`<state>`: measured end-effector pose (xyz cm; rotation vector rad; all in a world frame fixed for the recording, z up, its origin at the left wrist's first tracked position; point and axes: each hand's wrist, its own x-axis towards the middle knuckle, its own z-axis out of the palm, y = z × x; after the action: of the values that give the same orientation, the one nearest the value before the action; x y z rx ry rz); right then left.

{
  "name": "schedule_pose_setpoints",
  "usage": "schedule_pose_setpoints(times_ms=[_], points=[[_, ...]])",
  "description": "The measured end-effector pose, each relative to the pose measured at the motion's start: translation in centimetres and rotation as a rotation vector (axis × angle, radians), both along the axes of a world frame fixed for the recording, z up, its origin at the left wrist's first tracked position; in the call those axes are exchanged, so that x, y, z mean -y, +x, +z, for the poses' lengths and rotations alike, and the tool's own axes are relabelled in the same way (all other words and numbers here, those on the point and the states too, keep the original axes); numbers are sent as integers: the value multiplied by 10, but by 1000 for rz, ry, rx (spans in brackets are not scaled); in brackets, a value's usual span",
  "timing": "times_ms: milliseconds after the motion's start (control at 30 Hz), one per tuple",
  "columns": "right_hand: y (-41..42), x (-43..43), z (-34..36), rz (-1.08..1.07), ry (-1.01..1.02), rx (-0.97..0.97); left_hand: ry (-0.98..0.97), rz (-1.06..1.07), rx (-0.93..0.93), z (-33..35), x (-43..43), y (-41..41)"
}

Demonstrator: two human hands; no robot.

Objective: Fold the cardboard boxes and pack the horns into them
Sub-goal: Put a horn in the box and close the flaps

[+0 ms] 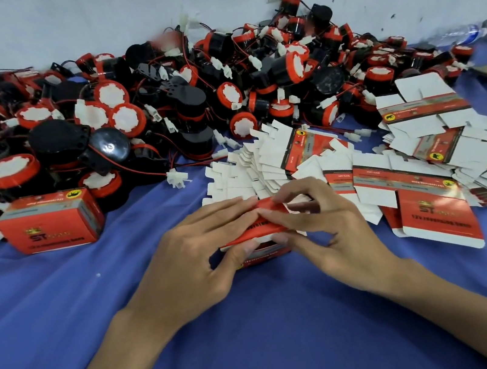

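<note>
Red printed cardboard sits between our two hands: a small box (256,233) half formed, resting on the blue cloth (260,341) that covers the work surface. Our left hand (196,255) lies over its left side, fingers reaching along the top edge and the thumb pressing the near face, so the shell keeps its shape. Our right hand (322,226) comes in from the other side, fingertips pinching the top flap near the middle while the thumb meets the near edge; we judge this to be the tucking of a flap, with the left hand bracing against the push. Whether a horn is already inside we cannot tell, since the hands cover the opening.

The flat blanks (329,170) are fanned out just beyond and to the right of the box, close to the right hand, probably so the next one can be drawn without reaching. More flat blanks (425,114) lie farther right. The heap of horns (159,102), black bodies with red rims, white caps and trailing red wires with white plugs, fills the far side of the cloth against the pale wall (112,10), within arm's length for packing. One finished box (50,221) stands closed at the left, beside the heap and well apart from the blanks, which keeps done work out of the way. A clear plastic bottle (460,33) lies at the far right.
</note>
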<state>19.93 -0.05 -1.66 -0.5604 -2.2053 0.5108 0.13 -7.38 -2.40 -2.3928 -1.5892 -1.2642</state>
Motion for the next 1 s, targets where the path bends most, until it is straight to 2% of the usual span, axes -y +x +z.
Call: schedule_pose_setpoints(times_ms=[267,567,767,867,1000], points=[[7,-8,-4,20,344,131,-1,-16,-216,3,2,-3],[6,-2,-6,-65,588,232,114,92,-368,-3,5,3],[9,1,-7,-31,507,220,75,48,-309,-5,7,3],[8,-2,-6,-21,478,173,4,21,-220,-7,6,1],[9,-6,-4,-42,514,56,79,37,-186,-8,7,0]])
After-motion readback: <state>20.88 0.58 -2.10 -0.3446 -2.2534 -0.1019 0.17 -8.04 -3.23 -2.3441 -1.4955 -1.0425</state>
